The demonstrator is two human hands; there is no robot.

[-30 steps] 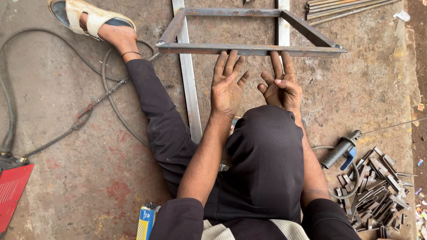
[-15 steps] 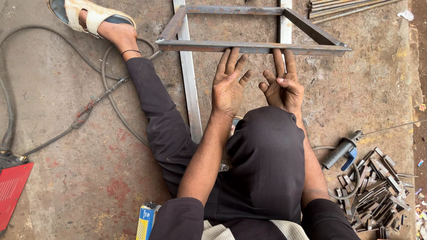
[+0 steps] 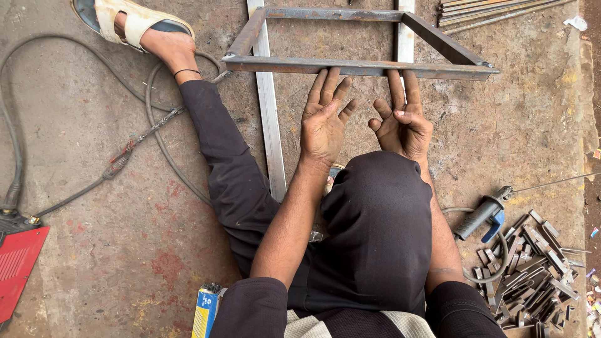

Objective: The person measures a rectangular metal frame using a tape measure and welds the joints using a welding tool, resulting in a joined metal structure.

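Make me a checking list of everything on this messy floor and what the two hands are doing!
Surface: stained concrete floor, bare patches.
Job's things: rusty metal frame lying flat across two pale metal strips.
Clutter: heap of short metal offcuts, bundle of rods, small blue and yellow box.
Hands: left hand and right hand open, palms up, fingers touching the frame's near bar.
Cables: thick hose and thinner cable run to a red machine; welding holder with its lead.
Surroundings: sandalled foot by the frame corner.

Single head-worn view, straight down and close over hands (image 3: 363,122), lap and concrete floor (image 3: 94,250).
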